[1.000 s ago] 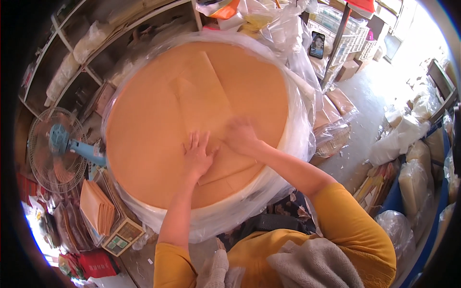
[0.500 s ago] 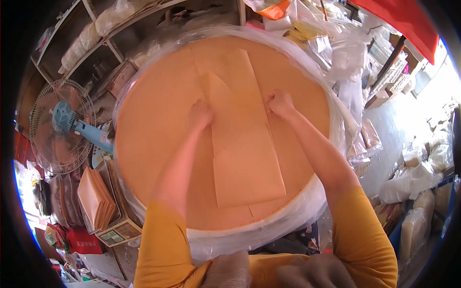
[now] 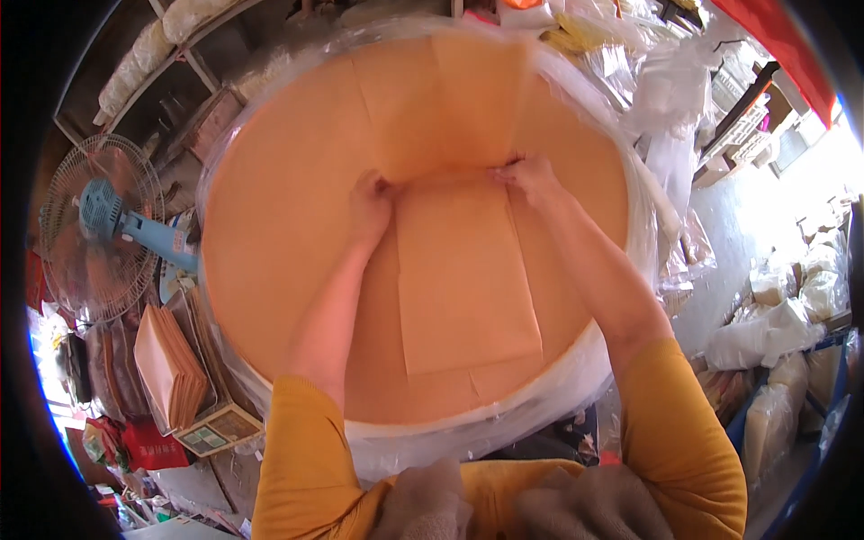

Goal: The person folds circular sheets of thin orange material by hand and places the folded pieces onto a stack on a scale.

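Observation:
A long tan sheet (image 3: 463, 279), paper-like, lies lengthwise on a large round tabletop (image 3: 279, 207) of nearly the same colour. Its far part stands up off the table, blurred by motion, with a bend running between my hands. My left hand (image 3: 369, 205) is closed on the sheet's left edge at this bend. On the opposite edge, the thumb and fingers of my right hand (image 3: 533, 178) pinch it. The near part of the sheet stays flat on the table, where faint edges of other sheet material show.
Clear plastic film (image 3: 405, 450) wraps the table's rim. Left of it stand a blue fan (image 3: 108, 211) and a stack of tan folded sheets (image 3: 169, 369). Shelves (image 3: 171, 54) line the far left. Plastic bags (image 3: 666, 90) crowd the far right, and wrapped bundles (image 3: 774, 405) lie at right.
The sheet's far part, lying on the table before, has risen and blurred. My hands, earlier beside the sheet, now grip its two edges. The view has shifted slightly.

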A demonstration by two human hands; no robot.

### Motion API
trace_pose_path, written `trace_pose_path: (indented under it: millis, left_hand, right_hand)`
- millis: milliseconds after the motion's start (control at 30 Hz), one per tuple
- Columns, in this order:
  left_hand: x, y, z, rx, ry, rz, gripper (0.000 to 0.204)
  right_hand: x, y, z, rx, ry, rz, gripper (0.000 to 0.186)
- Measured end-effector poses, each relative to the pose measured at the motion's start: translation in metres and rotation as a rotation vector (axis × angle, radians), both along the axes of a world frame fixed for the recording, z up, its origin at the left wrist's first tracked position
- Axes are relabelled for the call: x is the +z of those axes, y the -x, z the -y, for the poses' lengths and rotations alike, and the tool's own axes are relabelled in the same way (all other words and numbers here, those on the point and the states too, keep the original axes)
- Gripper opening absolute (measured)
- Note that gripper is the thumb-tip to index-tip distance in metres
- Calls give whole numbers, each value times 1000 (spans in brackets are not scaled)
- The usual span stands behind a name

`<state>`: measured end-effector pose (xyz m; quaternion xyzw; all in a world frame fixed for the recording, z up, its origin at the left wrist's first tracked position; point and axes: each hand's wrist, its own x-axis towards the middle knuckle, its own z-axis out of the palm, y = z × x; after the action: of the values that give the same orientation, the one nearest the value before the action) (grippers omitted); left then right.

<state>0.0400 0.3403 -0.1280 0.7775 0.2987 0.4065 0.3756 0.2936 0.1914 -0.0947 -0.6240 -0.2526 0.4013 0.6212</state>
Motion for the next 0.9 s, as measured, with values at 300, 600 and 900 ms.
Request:
trace_pose_path:
  millis: [300,600,900]
  left_hand:
    - [32,60,94,-135,-392,-430,39]
    - [36,92,201,-263,-484,-665,64]
    - [34,100,201,-341,-584,-760,75]
  right_hand:
    - [39,46,107,-76,268,910,30]
    - [31,114,170,30,267,884,42]
    - [-1,136,165,-25,191,1680,46]
